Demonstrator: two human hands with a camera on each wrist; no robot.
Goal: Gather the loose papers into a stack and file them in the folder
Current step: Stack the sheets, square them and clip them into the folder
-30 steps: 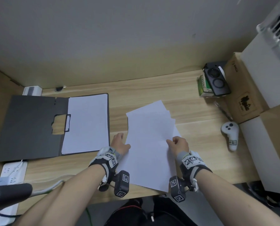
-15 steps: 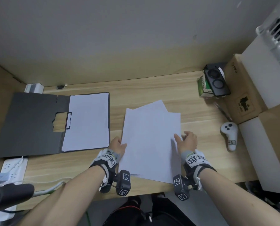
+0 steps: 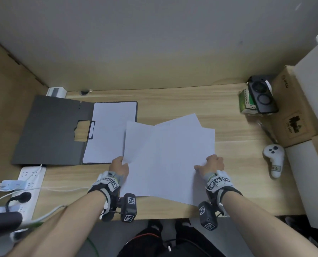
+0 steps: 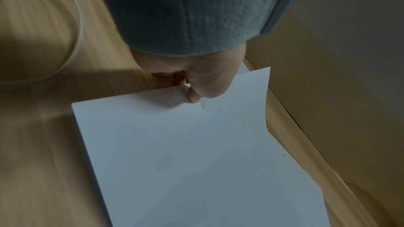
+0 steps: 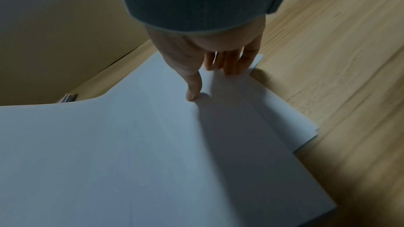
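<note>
Wooden surface [image 3: 173, 97] before me: my left hand [image 3: 119, 165] pinches and my right hand [image 3: 213, 164] presses flat the fanned loose papers [image 3: 165, 156] beside the open folder [image 3: 48, 130]; squaring edges comes next, I judge.

The head camera looks steeply down from above at the wooden desk [image 3: 173, 101], wall beyond, taking in both forearms. Each wrist camera sits low and close behind its hand, looking along the fingers. All three views share the loose papers [image 3: 165, 156] [image 4: 196, 153] [image 5: 131, 144] at the desk's middle.
</note>
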